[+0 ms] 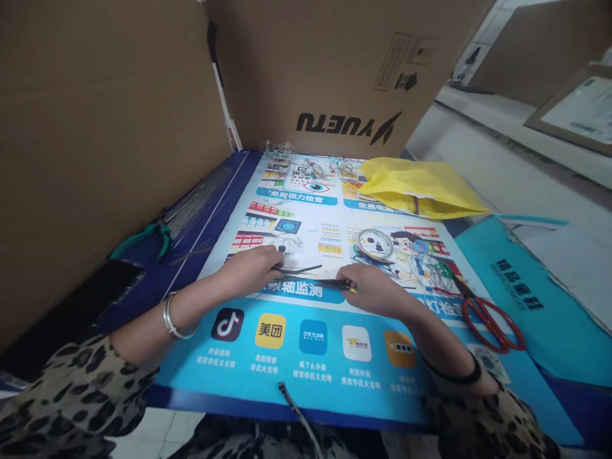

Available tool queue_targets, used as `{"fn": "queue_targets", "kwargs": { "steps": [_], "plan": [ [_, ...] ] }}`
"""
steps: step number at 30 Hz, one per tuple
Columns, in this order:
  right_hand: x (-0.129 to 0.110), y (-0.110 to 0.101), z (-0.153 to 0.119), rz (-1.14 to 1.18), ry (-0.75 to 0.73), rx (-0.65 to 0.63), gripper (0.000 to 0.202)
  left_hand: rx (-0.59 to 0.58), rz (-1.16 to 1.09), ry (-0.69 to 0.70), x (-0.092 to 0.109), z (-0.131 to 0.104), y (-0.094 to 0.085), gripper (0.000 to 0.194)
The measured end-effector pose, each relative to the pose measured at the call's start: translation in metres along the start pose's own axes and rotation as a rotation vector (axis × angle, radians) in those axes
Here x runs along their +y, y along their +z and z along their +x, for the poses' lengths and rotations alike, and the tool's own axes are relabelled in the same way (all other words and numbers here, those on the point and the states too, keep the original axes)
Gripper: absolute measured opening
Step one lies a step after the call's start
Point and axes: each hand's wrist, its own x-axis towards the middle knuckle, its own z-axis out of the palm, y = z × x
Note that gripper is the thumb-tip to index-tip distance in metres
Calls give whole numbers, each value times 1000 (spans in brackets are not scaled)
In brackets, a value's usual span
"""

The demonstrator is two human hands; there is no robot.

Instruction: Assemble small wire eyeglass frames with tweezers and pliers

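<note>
A thin dark strand, perhaps cord or wire, runs between my two hands over the printed sheet. My left hand pinches its left end, with a loose dark piece curving off just above. At the other end my right hand has its fingers closed on the same strand. A small yellow bit shows at the right fingertips, too small to name. Beyond my right hand lies a white spool with coloured thread or wire around it. Another dark cord hangs over the near edge of the table.
Red-handled scissors lie at the right, beside a teal bag. A yellow pouch is at the back right. Teal-handled pliers, thin wires and a black flat object lie left. Cardboard panels stand behind.
</note>
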Motion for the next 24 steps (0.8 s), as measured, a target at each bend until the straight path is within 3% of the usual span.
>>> {"fn": "queue_targets", "kwargs": {
  "steps": [10, 19, 24],
  "plan": [
    [-4, 6, -2, 8, -98, -4, 19, 109, 206, 133, -8, 5, 23, 16],
    [-3, 9, -3, -9, -94, 14, 17, 141, 239, 186, -9, 6, 19, 16],
    [-8, 7, 2, 173, -9, 216, 13, 230, 295, 163, -8, 5, 20, 15]
  ]
}}
